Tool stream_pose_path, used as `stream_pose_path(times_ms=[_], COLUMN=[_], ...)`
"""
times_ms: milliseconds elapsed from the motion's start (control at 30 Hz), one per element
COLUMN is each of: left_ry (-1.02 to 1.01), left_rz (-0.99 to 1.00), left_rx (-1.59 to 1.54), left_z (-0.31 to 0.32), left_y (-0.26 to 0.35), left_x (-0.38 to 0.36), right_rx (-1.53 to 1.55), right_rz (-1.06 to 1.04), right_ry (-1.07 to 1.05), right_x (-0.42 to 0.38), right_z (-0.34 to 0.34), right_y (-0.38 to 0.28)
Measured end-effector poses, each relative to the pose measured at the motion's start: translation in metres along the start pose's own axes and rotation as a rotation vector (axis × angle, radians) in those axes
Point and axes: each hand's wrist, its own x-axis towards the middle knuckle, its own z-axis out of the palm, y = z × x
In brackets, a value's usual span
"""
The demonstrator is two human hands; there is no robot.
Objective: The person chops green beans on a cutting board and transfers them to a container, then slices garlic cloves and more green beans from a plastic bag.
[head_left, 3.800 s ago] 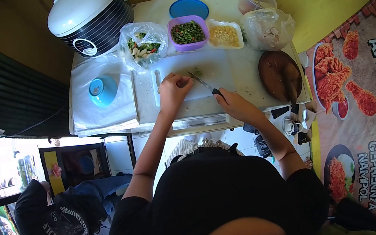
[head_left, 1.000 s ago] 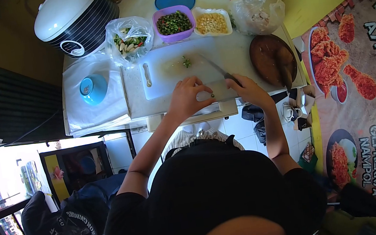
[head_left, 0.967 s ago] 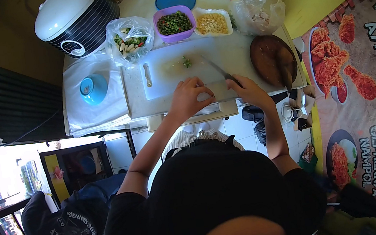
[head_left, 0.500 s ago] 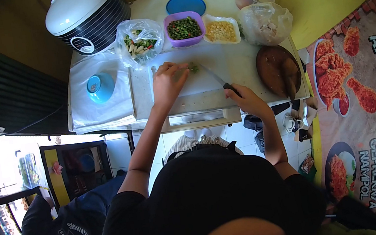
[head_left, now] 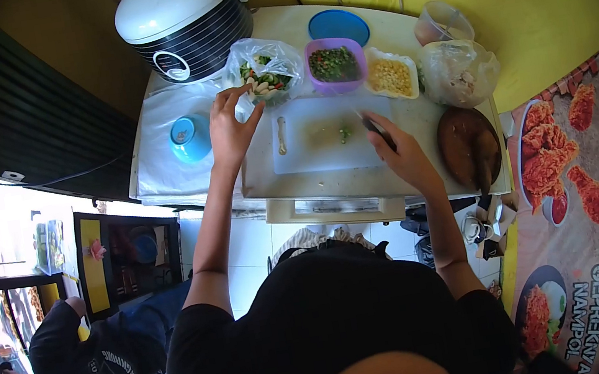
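Observation:
My left hand (head_left: 232,129) is raised at the near left edge of a plastic bag of vegetables (head_left: 266,76), fingers apart, with nothing visible in them. My right hand (head_left: 403,154) grips a knife (head_left: 378,131) over the right side of the white cutting board (head_left: 303,157). Small green pieces (head_left: 344,134) lie on the board, left of the knife. Behind the board stand a purple container (head_left: 339,87) of chopped greens and a white tray (head_left: 411,88) of yellow chopped pieces.
A rice cooker (head_left: 194,28) stands back left, near a blue bowl (head_left: 189,138). A blue lid (head_left: 338,28) lies at the back. On the right are a bag (head_left: 459,73), a clear container (head_left: 443,22) and a stone mortar (head_left: 457,155). Another person (head_left: 102,371) is at lower left.
My left hand has left the green pieces on the board and moved left to the vegetable bag, its fingers opening. The knife has lifted from the pieces. The whole view has shifted.

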Motion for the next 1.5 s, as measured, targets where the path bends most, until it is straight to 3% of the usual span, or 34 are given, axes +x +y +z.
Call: stream_pose_path(times_ms=[167,233,367,433,533,733,967,1133,1200,1367,1500], left_ry=[-0.072,-0.072,-0.089,-0.136,-0.124,-0.199,-0.253,-0.197,-0.253,-0.153,-0.096], left_rz=[0.046,0.050,0.047,0.050,0.018,-0.142,-0.174,-0.118,-0.216,-0.185,-0.169], left_rx=[-0.001,-0.030,-0.018,0.011,0.112,0.115,0.189,0.325,0.244,0.123,-0.053], left_z=[0.004,0.009,0.030,0.037,0.045,0.047,0.040,0.034,0.026,0.020,0.000], left_y=[-0.018,-0.016,-0.027,-0.032,-0.035,-0.046,-0.044,-0.039,-0.034,-0.032,-0.026], left_x=[0.005,0.010,0.017,0.017,0.013,0.017,0.021,0.013,0.006,-0.007,0.003], right_rx=[-0.033,0.250,0.370,0.186,0.202,0.090,-0.046,-0.090,-0.092,-0.040,0.234], right_rz=[-0.154,-0.384,-0.580,-0.428,-0.481,-0.439,-0.215,-0.115,-0.093,-0.024,0.171], right_ry=[-0.082,-0.124,-0.097,-0.088,0.037,0.091,0.115,0.014,-0.020,-0.082,-0.219], right_x=[0.067,0.101,0.148,0.164,0.190,0.222,0.239,0.239,0.237,0.230,0.211], right_z=[0.019,0.046,0.090,0.098,0.111,0.105,0.107,0.101,0.098,0.092,0.059], right_y=[-0.033,-0.021,-0.030,-0.030,-0.019,-0.005,-0.003,-0.007,-0.010,-0.009,-0.023])
